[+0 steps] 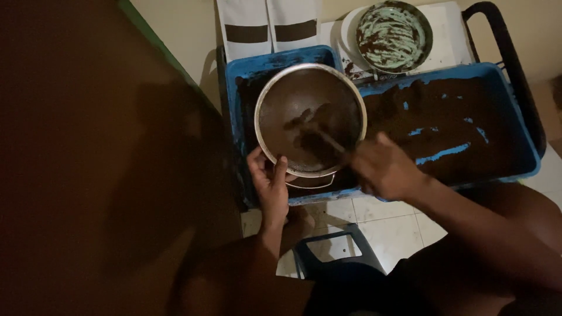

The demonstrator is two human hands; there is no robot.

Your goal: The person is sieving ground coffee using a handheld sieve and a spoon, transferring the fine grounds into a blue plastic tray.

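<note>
The left hand (270, 181) grips the near rim of the sieve (310, 120), thumb over the edge. The right hand (383, 169) is closed around a stick (331, 140) whose tip sits in the brown powder (293, 105) inside the sieve. The sieve rests over the left end of the blue tray (509, 111). A green bowl (393, 36) stands beyond the tray's far edge.

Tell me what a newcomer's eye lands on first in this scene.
First, the round metal sieve at centre, full of dark brown powder, its rim gripped by the left hand while the right hand works a thin stick in it. Under it, two blue trays hold the same powder. At top, a green bowl smeared brown sits on a white surface.
</note>
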